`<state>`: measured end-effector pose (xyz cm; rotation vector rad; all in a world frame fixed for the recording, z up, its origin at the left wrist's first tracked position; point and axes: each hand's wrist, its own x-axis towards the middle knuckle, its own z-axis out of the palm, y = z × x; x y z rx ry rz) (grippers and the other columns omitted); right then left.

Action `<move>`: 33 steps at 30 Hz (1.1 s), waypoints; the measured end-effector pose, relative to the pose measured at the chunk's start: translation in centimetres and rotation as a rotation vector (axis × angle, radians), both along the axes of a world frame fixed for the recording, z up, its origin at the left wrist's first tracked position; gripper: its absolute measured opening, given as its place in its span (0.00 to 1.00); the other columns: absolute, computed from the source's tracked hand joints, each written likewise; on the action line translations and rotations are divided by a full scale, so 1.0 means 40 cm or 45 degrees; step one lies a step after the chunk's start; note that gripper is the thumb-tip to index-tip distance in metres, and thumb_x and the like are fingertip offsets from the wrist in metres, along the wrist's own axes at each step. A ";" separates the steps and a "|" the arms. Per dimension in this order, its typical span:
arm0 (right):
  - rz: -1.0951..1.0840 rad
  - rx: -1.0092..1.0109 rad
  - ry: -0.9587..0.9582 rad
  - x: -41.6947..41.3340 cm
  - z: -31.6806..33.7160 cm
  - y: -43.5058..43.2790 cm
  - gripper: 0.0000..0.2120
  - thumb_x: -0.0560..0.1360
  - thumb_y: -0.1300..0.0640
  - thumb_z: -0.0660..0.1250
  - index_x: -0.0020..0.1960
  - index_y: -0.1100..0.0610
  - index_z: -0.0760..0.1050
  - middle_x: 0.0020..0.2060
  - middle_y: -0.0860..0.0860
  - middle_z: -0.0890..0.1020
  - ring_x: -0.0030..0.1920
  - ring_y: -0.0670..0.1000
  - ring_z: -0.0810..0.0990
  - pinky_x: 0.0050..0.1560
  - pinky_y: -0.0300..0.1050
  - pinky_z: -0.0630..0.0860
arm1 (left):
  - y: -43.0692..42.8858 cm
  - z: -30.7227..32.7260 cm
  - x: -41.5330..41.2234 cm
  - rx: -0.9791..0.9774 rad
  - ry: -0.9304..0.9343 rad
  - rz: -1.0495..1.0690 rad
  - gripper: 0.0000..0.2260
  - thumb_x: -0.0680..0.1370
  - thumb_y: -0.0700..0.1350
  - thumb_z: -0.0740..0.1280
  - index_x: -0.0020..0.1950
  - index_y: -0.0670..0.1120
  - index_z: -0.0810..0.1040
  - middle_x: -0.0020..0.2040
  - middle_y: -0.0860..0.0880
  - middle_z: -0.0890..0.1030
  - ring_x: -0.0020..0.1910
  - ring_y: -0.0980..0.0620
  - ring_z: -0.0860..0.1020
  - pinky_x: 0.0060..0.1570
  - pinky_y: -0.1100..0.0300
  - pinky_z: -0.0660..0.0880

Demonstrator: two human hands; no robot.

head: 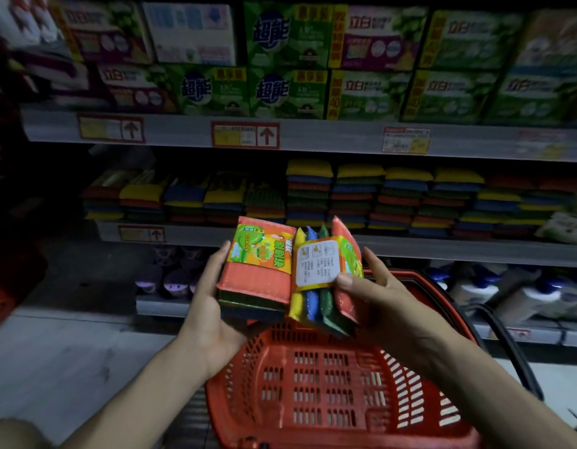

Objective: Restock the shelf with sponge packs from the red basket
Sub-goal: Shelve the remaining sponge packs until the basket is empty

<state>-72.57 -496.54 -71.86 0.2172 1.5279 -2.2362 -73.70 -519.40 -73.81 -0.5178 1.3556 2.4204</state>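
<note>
My left hand (212, 306) grips a sponge pack (258, 267) lying flat, its orange sponge and green-orange label facing up. My right hand (374, 286) holds a second sponge pack (322, 280) on edge, showing yellow, blue, green and orange sponges and a white back label. Both packs hang side by side above the red basket (329, 384), whose visible floor is bare. Behind them the middle shelf (313, 241) carries stacks of the same sponge packs (355, 196).
The upper shelf (313, 134) holds green and purple detergent boxes, with price tags on its edge. Bottles (523, 293) stand on the bottom shelf at right and purple items (170, 277) at left. The basket's black handle (513, 348) hangs at its right. Pale floor lies at left.
</note>
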 end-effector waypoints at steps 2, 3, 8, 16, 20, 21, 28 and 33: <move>0.087 -0.038 0.051 -0.001 0.001 0.009 0.49 0.60 0.57 0.81 0.77 0.46 0.65 0.61 0.56 0.84 0.59 0.61 0.85 0.55 0.57 0.83 | 0.005 0.006 -0.001 -0.070 0.055 -0.015 0.28 0.77 0.70 0.61 0.58 0.50 0.87 0.58 0.40 0.85 0.54 0.40 0.84 0.55 0.47 0.76; 0.122 -0.030 0.081 0.001 0.004 0.013 0.44 0.61 0.57 0.80 0.75 0.49 0.68 0.62 0.57 0.84 0.60 0.61 0.84 0.56 0.56 0.83 | 0.008 0.014 0.000 -0.105 0.086 -0.027 0.29 0.77 0.69 0.59 0.59 0.49 0.86 0.57 0.41 0.86 0.53 0.41 0.85 0.55 0.47 0.77; -0.032 0.021 0.104 -0.003 -0.003 0.037 0.43 0.61 0.61 0.80 0.72 0.45 0.68 0.58 0.58 0.85 0.56 0.62 0.86 0.49 0.56 0.84 | -0.009 0.036 -0.020 -0.181 0.173 -0.093 0.19 0.73 0.56 0.71 0.59 0.46 0.86 0.57 0.40 0.86 0.48 0.45 0.86 0.52 0.51 0.81; -0.326 0.140 0.030 -0.013 -0.014 0.042 0.35 0.67 0.46 0.78 0.69 0.44 0.66 0.58 0.58 0.83 0.48 0.59 0.88 0.43 0.56 0.83 | -0.027 0.000 -0.052 -0.176 0.233 0.118 0.28 0.66 0.46 0.74 0.66 0.47 0.74 0.53 0.42 0.85 0.44 0.47 0.85 0.39 0.51 0.83; -0.341 0.235 0.105 -0.024 -0.014 0.047 0.26 0.72 0.44 0.75 0.66 0.44 0.68 0.55 0.57 0.83 0.44 0.58 0.88 0.40 0.53 0.83 | -0.036 0.012 -0.064 -0.114 0.222 0.193 0.27 0.70 0.49 0.73 0.67 0.46 0.73 0.59 0.39 0.82 0.45 0.48 0.82 0.34 0.55 0.81; -0.302 0.255 0.134 -0.026 -0.012 0.047 0.24 0.72 0.45 0.74 0.65 0.44 0.70 0.54 0.57 0.84 0.43 0.57 0.88 0.39 0.51 0.83 | -0.038 0.018 -0.065 -0.123 0.229 0.193 0.23 0.73 0.49 0.72 0.67 0.45 0.74 0.58 0.38 0.82 0.44 0.49 0.82 0.32 0.57 0.80; 0.225 0.823 0.499 -0.038 -0.013 -0.001 0.29 0.63 0.45 0.76 0.62 0.42 0.73 0.56 0.51 0.80 0.50 0.52 0.85 0.47 0.50 0.85 | -0.058 0.008 -0.100 -0.174 0.222 0.408 0.23 0.79 0.52 0.71 0.69 0.40 0.75 0.60 0.40 0.85 0.58 0.41 0.84 0.40 0.52 0.82; 0.406 0.748 0.619 -0.083 -0.021 -0.059 0.36 0.73 0.58 0.76 0.74 0.34 0.67 0.57 0.51 0.83 0.51 0.59 0.86 0.52 0.52 0.84 | -0.063 0.000 -0.144 -0.133 0.213 0.565 0.22 0.78 0.53 0.72 0.66 0.40 0.78 0.57 0.41 0.86 0.57 0.43 0.85 0.41 0.51 0.83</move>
